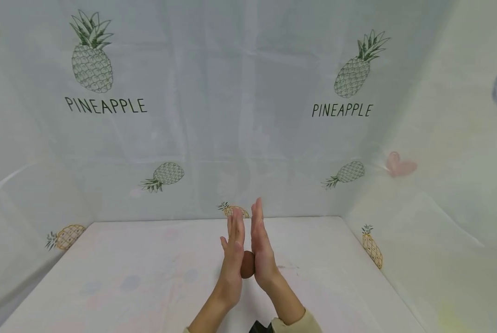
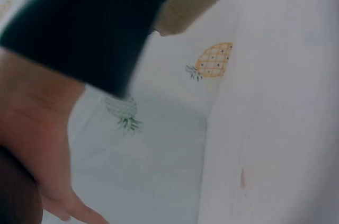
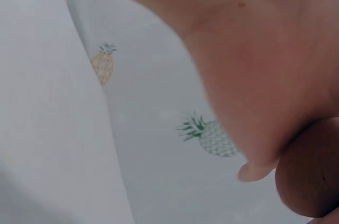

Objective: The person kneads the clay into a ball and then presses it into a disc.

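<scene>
A smooth brown ball (image 1: pixel 247 265), like a lump of modelling clay, is pressed between the two palms over the table. My left hand (image 1: pixel 232 261) lies against its left side, fingers straight and pointing up and away. Against the other side is my right hand (image 1: pixel 264 259), its fingers straight too and the palm facing the left one. The fingertips of the two hands stand slightly apart. In the right wrist view the ball (image 3: pixel 310 173) shows a small crack, tucked under the palm. Only a dark part of it appears in the left wrist view's lower corner.
Beneath the hands is a white table (image 1: pixel 127 259) with a brownish smear (image 1: pixel 288 267) right of them. A pale sheet with pineapple prints (image 1: pixel 92 67) hangs behind, and similar sheeting (image 1: pixel 440 185) closes off both sides.
</scene>
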Demonstrator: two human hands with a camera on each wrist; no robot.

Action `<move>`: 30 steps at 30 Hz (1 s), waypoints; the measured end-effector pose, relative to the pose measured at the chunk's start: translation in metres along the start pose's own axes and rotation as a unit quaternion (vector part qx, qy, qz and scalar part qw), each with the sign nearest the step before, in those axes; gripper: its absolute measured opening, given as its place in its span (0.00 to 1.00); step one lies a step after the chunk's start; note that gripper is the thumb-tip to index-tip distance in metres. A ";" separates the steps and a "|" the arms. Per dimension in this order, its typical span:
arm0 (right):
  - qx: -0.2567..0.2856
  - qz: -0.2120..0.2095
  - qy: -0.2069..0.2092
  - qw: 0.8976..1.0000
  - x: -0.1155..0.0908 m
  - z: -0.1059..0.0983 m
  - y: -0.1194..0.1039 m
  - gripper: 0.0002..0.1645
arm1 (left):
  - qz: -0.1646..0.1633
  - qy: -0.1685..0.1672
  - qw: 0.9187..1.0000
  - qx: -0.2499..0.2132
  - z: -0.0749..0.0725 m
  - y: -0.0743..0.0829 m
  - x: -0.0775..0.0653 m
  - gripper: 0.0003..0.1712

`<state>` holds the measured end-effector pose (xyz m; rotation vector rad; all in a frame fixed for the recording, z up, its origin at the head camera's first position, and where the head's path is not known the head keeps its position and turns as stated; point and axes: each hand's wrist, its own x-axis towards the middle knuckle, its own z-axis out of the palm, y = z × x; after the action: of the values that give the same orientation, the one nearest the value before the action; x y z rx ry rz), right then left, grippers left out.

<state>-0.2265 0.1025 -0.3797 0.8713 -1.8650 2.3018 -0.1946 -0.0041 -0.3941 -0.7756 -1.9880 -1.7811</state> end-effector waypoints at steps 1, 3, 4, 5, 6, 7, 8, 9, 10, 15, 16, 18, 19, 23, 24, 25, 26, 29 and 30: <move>0.002 0.005 -0.005 1.000 0.000 0.002 0.002 0.36 | 0.000 0.003 1.000 0.000 -0.002 0.001 0.000 0.34; 0.000 0.010 -0.019 1.000 0.000 0.005 0.005 0.35 | -0.001 0.011 1.000 -0.001 -0.006 0.002 0.000 0.34; -0.004 0.011 -0.026 1.000 -0.001 0.008 0.006 0.35 | -0.004 0.015 1.000 -0.005 -0.008 0.003 0.000 0.34; -0.010 0.013 -0.032 0.999 -0.002 0.010 0.006 0.34 | -0.009 0.019 1.000 -0.010 -0.010 0.003 0.001 0.34; -0.015 0.012 -0.038 0.999 -0.003 0.012 0.006 0.34 | -0.013 0.023 1.000 -0.013 -0.013 0.003 0.002 0.34; -0.020 0.011 -0.042 0.999 -0.004 0.015 0.006 0.34 | -0.017 0.028 0.999 -0.017 -0.015 0.003 0.002 0.35; -0.024 0.011 -0.045 0.999 -0.005 0.017 0.006 0.33 | -0.020 0.031 0.999 -0.019 -0.018 0.003 0.003 0.35; -0.028 0.008 -0.046 0.999 -0.006 0.019 0.005 0.33 | -0.021 0.034 0.999 -0.019 -0.020 0.002 0.004 0.35; -0.032 0.006 -0.047 0.998 -0.007 0.020 0.003 0.33 | -0.024 0.036 0.999 -0.021 -0.021 0.001 0.005 0.35; -0.027 -0.011 -0.042 0.999 -0.009 0.022 -0.009 0.34 | -0.029 0.035 0.999 -0.028 -0.021 -0.004 0.007 0.35; -0.023 -0.013 -0.039 0.999 -0.009 0.020 -0.011 0.35 | -0.031 0.033 0.999 -0.028 -0.019 -0.006 0.007 0.35; -0.016 -0.019 -0.033 0.999 -0.009 0.016 -0.014 0.35 | -0.032 0.029 0.999 -0.025 -0.015 -0.008 0.006 0.35; -0.015 -0.021 -0.028 0.999 -0.009 0.014 -0.015 0.36 | -0.031 0.027 0.999 -0.025 -0.013 -0.008 0.006 0.35; -0.013 -0.018 -0.009 1.000 -0.007 0.006 -0.017 0.35 | -0.027 0.016 0.999 -0.015 -0.004 -0.009 0.004 0.34; -0.012 -0.015 -0.005 1.000 -0.006 0.005 -0.017 0.35 | -0.023 0.012 1.000 -0.014 -0.002 -0.008 0.003 0.34; -0.011 -0.012 -0.002 1.000 -0.005 0.003 -0.016 0.36 | -0.022 0.010 1.000 -0.015 -0.001 -0.008 0.003 0.34; -0.011 -0.010 0.001 1.000 -0.004 0.002 -0.016 0.36 | -0.019 0.007 1.000 -0.014 0.001 -0.006 0.002 0.34; -0.007 -0.005 0.005 1.000 -0.002 -0.001 -0.012 0.36 | -0.012 0.002 1.000 -0.013 0.003 -0.004 0.000 0.34; -0.004 -0.002 0.006 1.000 -0.001 -0.002 -0.010 0.36 | -0.010 0.002 1.000 -0.010 0.003 -0.003 -0.001 0.34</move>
<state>-0.2223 0.1069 -0.3717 0.8577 -1.8666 2.2899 -0.1955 -0.0010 -0.3975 -0.7602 -1.9834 -1.8155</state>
